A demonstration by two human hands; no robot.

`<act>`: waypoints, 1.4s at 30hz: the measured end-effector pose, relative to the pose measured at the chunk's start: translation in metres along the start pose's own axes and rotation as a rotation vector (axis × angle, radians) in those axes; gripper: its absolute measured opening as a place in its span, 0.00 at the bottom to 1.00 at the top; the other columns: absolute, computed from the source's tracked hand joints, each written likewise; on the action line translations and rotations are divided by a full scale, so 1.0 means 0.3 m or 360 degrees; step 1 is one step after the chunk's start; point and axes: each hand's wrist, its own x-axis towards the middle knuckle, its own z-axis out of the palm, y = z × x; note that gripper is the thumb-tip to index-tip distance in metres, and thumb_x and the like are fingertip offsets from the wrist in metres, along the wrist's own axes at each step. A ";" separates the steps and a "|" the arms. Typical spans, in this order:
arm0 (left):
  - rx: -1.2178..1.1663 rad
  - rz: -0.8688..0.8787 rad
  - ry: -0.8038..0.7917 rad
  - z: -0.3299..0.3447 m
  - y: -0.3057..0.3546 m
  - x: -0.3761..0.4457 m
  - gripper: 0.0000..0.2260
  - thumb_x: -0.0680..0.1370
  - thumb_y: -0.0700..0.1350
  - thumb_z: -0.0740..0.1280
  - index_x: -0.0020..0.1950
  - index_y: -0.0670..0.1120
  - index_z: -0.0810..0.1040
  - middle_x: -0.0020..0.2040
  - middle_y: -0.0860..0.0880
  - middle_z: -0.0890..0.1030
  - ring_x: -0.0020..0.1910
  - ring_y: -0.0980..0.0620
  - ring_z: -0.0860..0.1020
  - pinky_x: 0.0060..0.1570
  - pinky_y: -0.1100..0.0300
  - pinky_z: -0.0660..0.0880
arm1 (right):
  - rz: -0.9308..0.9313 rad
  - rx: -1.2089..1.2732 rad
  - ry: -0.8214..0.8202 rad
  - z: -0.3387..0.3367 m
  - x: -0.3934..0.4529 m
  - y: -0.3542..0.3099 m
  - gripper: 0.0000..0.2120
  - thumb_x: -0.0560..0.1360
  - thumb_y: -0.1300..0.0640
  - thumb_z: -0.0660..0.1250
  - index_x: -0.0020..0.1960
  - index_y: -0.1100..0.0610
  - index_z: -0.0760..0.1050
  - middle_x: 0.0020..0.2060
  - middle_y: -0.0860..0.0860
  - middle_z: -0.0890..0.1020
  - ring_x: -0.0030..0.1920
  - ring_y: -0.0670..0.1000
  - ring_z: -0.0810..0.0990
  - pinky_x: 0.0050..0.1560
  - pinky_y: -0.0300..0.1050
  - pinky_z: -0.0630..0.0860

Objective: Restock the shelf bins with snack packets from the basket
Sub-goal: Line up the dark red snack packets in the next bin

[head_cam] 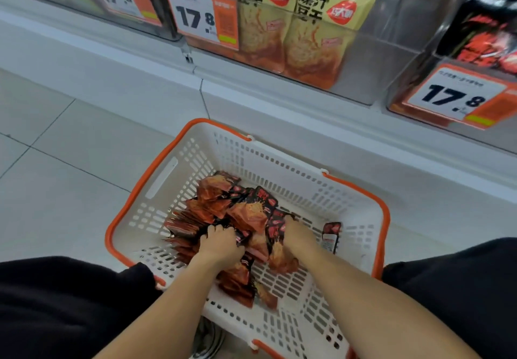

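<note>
Two hands are buried in a heap of snack packets in a basket.
Red-and-black snack packets (246,216) are clutched by the curled fingers of the left hand (219,244) and the right hand (296,237), side by side. The heap is held in a white basket (349,218) with orange handles, set on the tiled floor (56,148) below clear shelf bins (391,50) stocked with yellow bags (307,22).
</note>
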 end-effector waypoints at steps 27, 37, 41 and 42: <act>-0.1045 0.1658 0.1770 -0.613 0.793 -0.568 0.18 0.78 0.40 0.69 0.67 0.48 0.72 0.64 0.52 0.74 0.66 0.55 0.71 0.65 0.65 0.67 | -0.1055 0.0728 0.2344 -1.046 -0.935 0.472 0.10 0.83 0.54 0.62 0.51 0.38 0.66 0.38 0.44 0.79 0.36 0.53 0.79 0.39 0.54 0.76; -0.0340 0.1280 0.2040 -0.566 0.900 -0.425 0.38 0.75 0.41 0.70 0.79 0.35 0.54 0.81 0.38 0.53 0.80 0.42 0.52 0.76 0.42 0.57 | -0.0648 0.0465 0.2122 -1.155 -0.757 0.609 0.07 0.81 0.55 0.64 0.57 0.57 0.74 0.41 0.49 0.79 0.38 0.53 0.78 0.37 0.45 0.66; -0.0231 0.1243 0.2060 -0.574 0.887 -0.424 0.40 0.72 0.40 0.70 0.80 0.37 0.54 0.81 0.40 0.53 0.80 0.44 0.53 0.75 0.43 0.58 | -0.0580 0.0448 0.2013 -1.175 -0.698 0.589 0.08 0.79 0.56 0.68 0.57 0.57 0.76 0.46 0.53 0.83 0.38 0.56 0.79 0.43 0.47 0.73; -0.0187 0.1211 0.2049 -0.573 0.884 -0.426 0.40 0.71 0.40 0.70 0.80 0.37 0.54 0.81 0.41 0.53 0.80 0.44 0.52 0.75 0.43 0.58 | -0.0564 0.0464 0.1999 -1.179 -0.689 0.580 0.08 0.78 0.57 0.69 0.56 0.58 0.77 0.46 0.53 0.82 0.37 0.54 0.78 0.44 0.45 0.72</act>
